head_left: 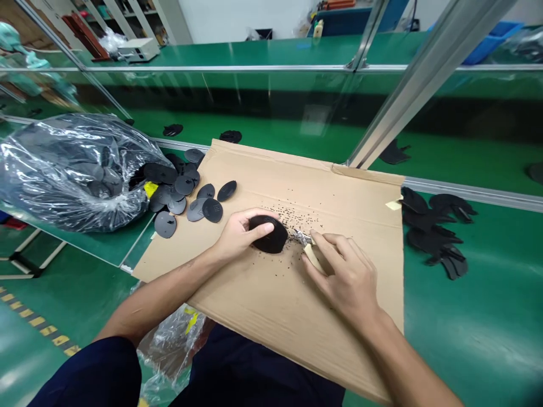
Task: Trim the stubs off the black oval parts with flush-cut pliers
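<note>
My left hand (pixel 240 234) grips a black oval plastic part (pixel 268 236), thumb on top of it, over the cardboard sheet (pixel 254 305). Just to the right, my right hand (pixel 345 274) is closed around small cutting pliers (pixel 302 237) with pale yellow handles. The metal jaws point at the part's right edge; I cannot tell whether they touch it. Tiny black scraps (pixel 292 215) lie scattered on the cardboard around the part and the jaws. Several loose black oval parts (pixel 212 210) lie flat to the left of my left hand.
A clear plastic bag (pixel 76 169) of black parts lies at the left, with more ovals spilling from its mouth. A pile of curved black parts (pixel 432 232) sits right of the cardboard. A metal frame post (pixel 407 90) rises behind the cardboard's right corner.
</note>
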Demonstrator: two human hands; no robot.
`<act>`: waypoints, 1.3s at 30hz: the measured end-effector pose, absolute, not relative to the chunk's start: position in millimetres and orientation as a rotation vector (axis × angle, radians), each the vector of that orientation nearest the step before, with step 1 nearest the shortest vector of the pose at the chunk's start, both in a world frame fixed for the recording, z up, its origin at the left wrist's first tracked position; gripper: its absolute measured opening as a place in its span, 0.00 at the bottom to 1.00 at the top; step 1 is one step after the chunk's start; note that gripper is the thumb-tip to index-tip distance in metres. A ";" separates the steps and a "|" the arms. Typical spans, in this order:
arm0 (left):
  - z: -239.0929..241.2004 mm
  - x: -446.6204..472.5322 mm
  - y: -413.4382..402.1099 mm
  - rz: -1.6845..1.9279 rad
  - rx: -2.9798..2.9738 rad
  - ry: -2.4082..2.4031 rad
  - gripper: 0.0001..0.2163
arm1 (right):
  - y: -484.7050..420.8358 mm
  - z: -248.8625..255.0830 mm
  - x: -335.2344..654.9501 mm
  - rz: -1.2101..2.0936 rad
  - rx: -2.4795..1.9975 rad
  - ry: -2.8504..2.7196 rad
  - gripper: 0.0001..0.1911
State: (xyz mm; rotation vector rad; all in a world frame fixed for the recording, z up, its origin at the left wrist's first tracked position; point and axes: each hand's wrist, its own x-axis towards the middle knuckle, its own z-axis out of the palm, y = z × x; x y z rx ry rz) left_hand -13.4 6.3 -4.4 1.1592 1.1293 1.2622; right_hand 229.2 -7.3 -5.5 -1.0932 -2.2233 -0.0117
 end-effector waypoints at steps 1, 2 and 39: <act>-3.3 -13.5 8.2 1.295 1.033 1.103 0.12 | -7.0 -5.7 229.0 0.025 -1.080 -2.210 0.17; -2.0 -13.7 10.3 1.310 0.900 1.068 0.13 | -6.8 -6.2 228.6 0.060 -1.065 -2.192 0.19; 4.9 10.2 -0.9 1.085 0.349 1.027 0.04 | -21.4 -11.1 221.5 -0.138 -1.070 -2.289 0.12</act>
